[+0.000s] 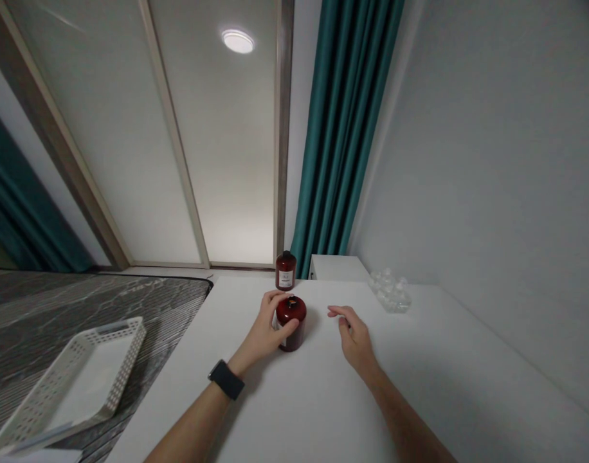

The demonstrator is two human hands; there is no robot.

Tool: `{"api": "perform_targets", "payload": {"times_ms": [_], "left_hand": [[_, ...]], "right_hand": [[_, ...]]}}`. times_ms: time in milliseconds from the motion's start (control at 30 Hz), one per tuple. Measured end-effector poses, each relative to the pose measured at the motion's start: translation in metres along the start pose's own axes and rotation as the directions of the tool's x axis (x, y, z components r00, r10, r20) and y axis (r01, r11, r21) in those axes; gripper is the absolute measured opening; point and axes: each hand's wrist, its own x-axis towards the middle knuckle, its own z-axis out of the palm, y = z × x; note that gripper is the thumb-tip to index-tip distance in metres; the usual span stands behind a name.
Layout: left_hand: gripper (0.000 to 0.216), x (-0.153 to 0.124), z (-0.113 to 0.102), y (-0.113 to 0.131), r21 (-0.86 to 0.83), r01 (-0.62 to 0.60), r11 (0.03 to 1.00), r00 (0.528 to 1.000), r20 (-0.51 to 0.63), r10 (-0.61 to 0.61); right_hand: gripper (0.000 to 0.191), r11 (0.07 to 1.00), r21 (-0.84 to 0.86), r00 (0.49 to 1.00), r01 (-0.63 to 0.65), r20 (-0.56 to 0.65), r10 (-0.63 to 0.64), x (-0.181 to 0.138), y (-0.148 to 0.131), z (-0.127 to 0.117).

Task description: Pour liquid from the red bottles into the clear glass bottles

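One dark-red bottle (295,314) stands upright on the counter (304,405); the left hand (267,326) grasps its sides, while the right hand (357,342), fingers loosely curled, shows nothing held. Apply even pressure; keep the base flat.

Head view: your left grip (264,329) wraps the nearer red-brown bottle (292,313), upright on the white tabletop (304,405). Your right grip (356,341), fingers partly curled, is apart to its right. A dark-capped, labelled bottle (285,270) stands just behind. Clear objects (391,293) lie near the wall (492,193); white perforated basket (125,360), lower left. Your left wrist wears a dark watch (226,379).
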Motion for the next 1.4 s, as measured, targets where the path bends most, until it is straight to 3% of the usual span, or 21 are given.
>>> {"api": "perform_targets", "payload": {"times_ms": [167,300,633,767,967,1100,1233,1400], "left_hand": [[0.048,-0.006,0.005,0.0,-0.027,0.019,0.999,1.0,0.002,-0.018],[0.053,-0.015,0.008,0.002,-0.024,0.022,0.999,1.0,0.016,-0.021],[0.059,-0.027,0.014,0.006,-0.128,0.056,0.99,0.998,0.046,-0.051],[0.062,-0.027,0.015,0.007,-0.14,0.074,0.987,0.997,0.041,-0.069],[0.061,-0.029,0.014,0.01,-0.135,0.11,0.985,0.993,0.044,-0.105],[0.06,-0.029,0.013,0.014,-0.135,0.099,0.986,0.995,0.033,-0.096],[0.059,-0.028,0.013,0.017,-0.128,0.083,0.988,0.996,0.02,-0.082],[0.056,-0.027,0.009,0.015,-0.107,0.053,0.993,0.998,-0.019,-0.055]], "right_hand": [[0.03,0.987,-0.16,0.998,-0.034,0.054,0.043,0.012,0.036,-0.027],[0.022,0.954,-0.291,0.989,-0.072,0.103,0.106,0.01,0.054,-0.033],[0.01,0.881,-0.456,0.96,-0.13,0.166,0.227,0.001,0.064,-0.034],[0.008,0.913,-0.393,0.961,-0.109,0.192,0.198,0.005,0.049,-0.029],[0.029,0.984,-0.178,0.957,-0.017,0.283,0.068,-0.001,0.001,0.001],[0.025,0.998,-0.057,0.96,-0.025,0.277,0.04,-0.005,-0.022,0.014],[0.019,0.993,0.059,0.975,-0.1,0.204,0.086,-0.002,-0.021,0.016],[0.011,0.928,0.253,0.961,-0.274,0.12,0.251,0.003,-0.01,0.019]]}}
